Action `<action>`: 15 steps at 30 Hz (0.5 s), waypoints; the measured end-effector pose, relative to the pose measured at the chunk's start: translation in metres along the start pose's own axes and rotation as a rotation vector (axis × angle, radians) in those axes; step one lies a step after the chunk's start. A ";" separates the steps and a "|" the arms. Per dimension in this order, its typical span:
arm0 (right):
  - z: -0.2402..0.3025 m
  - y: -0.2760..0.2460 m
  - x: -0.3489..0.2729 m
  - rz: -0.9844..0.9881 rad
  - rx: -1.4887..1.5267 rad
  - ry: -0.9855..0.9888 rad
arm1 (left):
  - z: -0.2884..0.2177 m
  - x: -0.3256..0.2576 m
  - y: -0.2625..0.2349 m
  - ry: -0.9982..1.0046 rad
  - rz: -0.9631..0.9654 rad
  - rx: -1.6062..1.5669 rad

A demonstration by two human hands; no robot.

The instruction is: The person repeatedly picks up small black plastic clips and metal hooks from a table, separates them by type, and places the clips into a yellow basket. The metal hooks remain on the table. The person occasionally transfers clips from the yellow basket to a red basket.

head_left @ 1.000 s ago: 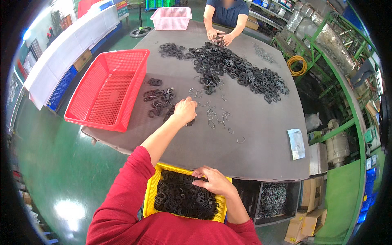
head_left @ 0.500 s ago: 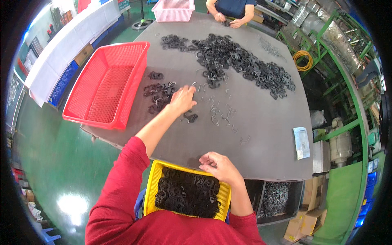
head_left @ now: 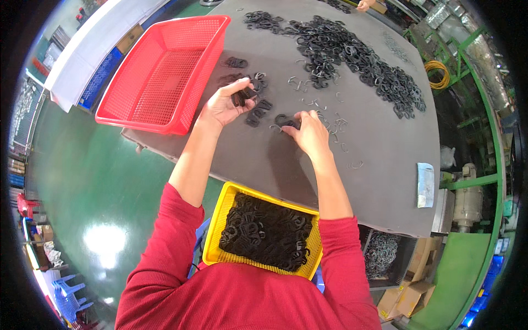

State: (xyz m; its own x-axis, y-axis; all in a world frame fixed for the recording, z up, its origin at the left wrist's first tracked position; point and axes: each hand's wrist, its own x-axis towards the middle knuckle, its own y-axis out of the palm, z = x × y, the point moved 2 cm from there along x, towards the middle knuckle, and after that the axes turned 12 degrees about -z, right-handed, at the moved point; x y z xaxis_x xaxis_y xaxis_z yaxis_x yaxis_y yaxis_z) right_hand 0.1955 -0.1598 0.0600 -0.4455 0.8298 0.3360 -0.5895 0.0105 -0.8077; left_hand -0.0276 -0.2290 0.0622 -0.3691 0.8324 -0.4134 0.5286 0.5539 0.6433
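Observation:
Raised over the table, my left hand grips a short stack of black curved pieces between thumb and fingers. To its right, my right hand pinches another black C-shaped piece low over the tabletop, thumb and fingertips on its right side. Small rows of the same black pieces lie beside and beyond my left hand. Thin silvery wire hooks are scattered right of my right hand. Close to my body, a yellow basket holds many black pieces.
An upright red mesh basket stands on the table's left. A large heap of black pieces spreads across the far side. A blue-white packet lies near the right edge. Below the table sits a dark bin of metal hooks. Another person's hand shows at the far edge.
My left hand has lifted from the small rows and now holds a stack of black pieces. My right hand has moved from above the yellow basket out to a piece on the table. The view has shifted.

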 end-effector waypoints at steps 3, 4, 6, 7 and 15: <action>0.001 0.018 0.008 0.038 -0.032 0.053 | -0.001 -0.018 -0.010 -0.042 -0.031 -0.075; 0.000 0.017 0.010 0.053 -0.001 0.089 | -0.002 -0.018 -0.015 -0.096 0.003 -0.047; -0.011 0.010 0.011 0.032 0.090 0.168 | -0.001 -0.015 -0.021 0.015 -0.117 0.402; -0.024 0.010 0.010 -0.063 0.158 0.179 | 0.001 -0.011 -0.022 0.069 -0.169 0.624; -0.011 -0.007 0.007 0.306 0.579 0.141 | 0.046 -0.004 0.017 0.661 -0.389 1.789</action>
State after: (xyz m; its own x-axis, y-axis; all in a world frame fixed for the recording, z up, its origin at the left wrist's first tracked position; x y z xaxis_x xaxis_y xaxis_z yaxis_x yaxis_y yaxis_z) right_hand 0.2035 -0.1483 0.0624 -0.5806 0.8134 0.0348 -0.7346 -0.5050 -0.4532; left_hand 0.0181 -0.2221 0.0455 -0.5971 0.7783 0.1945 0.2462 0.4085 -0.8789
